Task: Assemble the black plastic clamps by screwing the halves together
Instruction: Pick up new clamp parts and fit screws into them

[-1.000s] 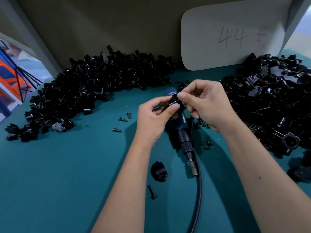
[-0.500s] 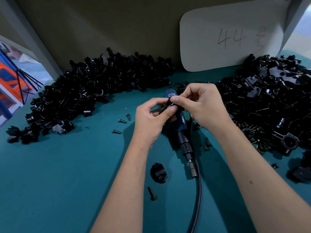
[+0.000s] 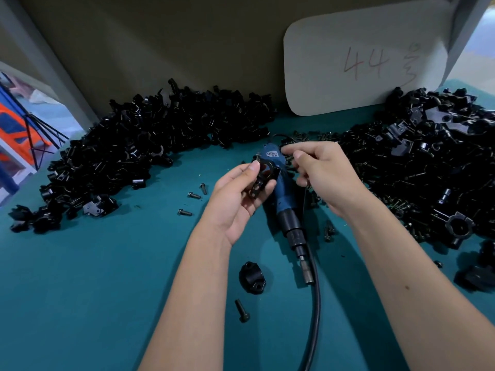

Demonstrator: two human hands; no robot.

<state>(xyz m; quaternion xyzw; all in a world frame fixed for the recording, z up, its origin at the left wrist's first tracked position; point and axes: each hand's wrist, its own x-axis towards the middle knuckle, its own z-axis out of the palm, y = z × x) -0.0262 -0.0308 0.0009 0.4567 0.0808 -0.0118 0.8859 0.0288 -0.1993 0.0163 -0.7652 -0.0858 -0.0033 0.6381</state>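
With the left hand (image 3: 235, 194) pinching the clamp half (image 3: 263, 175) above the blue electric screwdriver (image 3: 284, 199) and the right hand's (image 3: 324, 172) curled fingers apart from it, their contents hidden, a loose screw could drop.

A black plastic clamp (image 3: 263, 175), ring-shaped with a round opening and a flat lug with a hole at its lower end, is held tilted above the worktop (image 3: 107, 277), its opening facing up and toward the camera. A single clamp half (image 3: 251, 277), a domed black piece with a screw hole in its flange, lies on the worktop nearer the camera, with a dark screw (image 3: 242, 310) just below it. Heaps of black clamp parts lie at the far left (image 3: 150, 140) and at the right (image 3: 428, 167), and three loose screws (image 3: 194, 195) lie between the left heap and the held clamp.
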